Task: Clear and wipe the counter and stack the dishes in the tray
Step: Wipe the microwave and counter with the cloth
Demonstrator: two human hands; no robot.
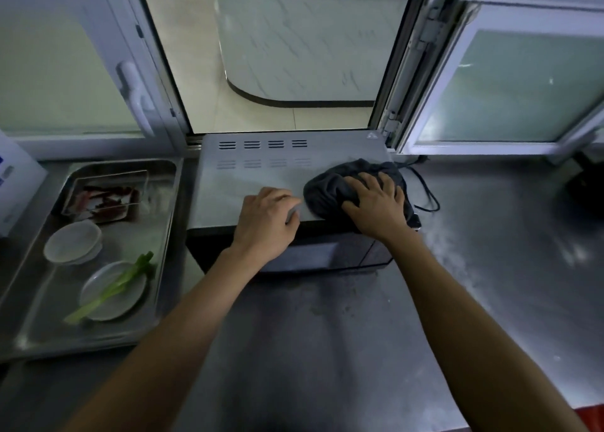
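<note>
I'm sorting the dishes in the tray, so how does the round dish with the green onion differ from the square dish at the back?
The round dish is shallow, white and nearest the camera; the square dish is clear-walled and at the far end of the tray. The round dish carries a green onion sticking past its rim; the square dish holds red scraps inside its walls. Both sit in the tray, untouched by either hand.
</note>
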